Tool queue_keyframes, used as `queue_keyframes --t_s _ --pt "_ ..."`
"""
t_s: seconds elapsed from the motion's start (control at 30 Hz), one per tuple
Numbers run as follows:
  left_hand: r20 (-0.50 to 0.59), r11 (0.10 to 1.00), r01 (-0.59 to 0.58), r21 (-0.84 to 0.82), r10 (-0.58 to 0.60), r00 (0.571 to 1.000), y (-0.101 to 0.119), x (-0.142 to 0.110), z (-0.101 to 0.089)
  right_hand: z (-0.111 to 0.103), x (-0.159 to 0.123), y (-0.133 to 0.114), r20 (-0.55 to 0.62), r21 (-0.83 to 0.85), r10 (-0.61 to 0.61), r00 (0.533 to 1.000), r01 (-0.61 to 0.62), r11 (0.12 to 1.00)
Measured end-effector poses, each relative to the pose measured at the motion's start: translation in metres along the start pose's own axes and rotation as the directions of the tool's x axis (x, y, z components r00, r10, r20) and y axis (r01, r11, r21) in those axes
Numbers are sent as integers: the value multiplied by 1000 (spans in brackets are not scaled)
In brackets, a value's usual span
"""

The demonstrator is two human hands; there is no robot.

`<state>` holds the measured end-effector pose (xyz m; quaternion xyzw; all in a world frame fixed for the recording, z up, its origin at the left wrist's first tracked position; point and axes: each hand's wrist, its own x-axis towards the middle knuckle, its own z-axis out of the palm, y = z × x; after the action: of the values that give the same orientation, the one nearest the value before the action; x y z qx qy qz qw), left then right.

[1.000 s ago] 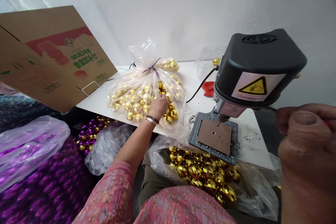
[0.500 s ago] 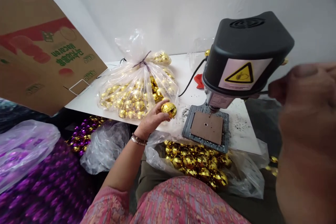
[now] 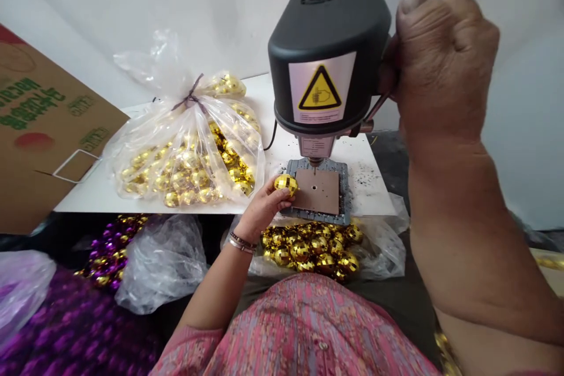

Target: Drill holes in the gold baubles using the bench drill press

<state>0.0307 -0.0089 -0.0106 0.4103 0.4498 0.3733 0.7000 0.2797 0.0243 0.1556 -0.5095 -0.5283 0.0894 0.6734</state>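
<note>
My left hand [image 3: 263, 208] pinches a faceted gold ball [image 3: 286, 183] and holds it at the left edge of the drill press's base plate [image 3: 318, 190]. The plate carries a brown board with a small hole, and the drill bit hangs just above it. My right hand [image 3: 438, 59] is closed in a fist round the feed lever [image 3: 375, 110] on the right side of the black drill press head [image 3: 328, 47], close to the camera.
A tied clear bag of gold balls [image 3: 187, 155] lies on the white table [image 3: 92, 194] left of the press. An open bag of gold balls [image 3: 315, 249] rests on my lap. Purple balls [image 3: 108, 247], crumpled plastic [image 3: 161, 261] and a cardboard box [image 3: 39, 129] are at the left.
My left hand drew a gold ball out of the tied bag and carried it right to the base plate. My right hand rose on the lever. The view swung right.
</note>
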Motion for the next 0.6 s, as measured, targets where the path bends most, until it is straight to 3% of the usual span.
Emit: queue_keyframes --t_s 0.17,0.33,0.6 --pt "19 986 28 165 -31 999 6 10 14 3 2 -2 -38 14 6 999 -6 1000" --pt "50 929 -41 369 24 998 9 21 28 5 0 -8 -19 52 19 1000 -18 998" --pt "44 827 -94 554 84 996 6 29 32 6 0 -7 -18 92 -27 999 29 995"
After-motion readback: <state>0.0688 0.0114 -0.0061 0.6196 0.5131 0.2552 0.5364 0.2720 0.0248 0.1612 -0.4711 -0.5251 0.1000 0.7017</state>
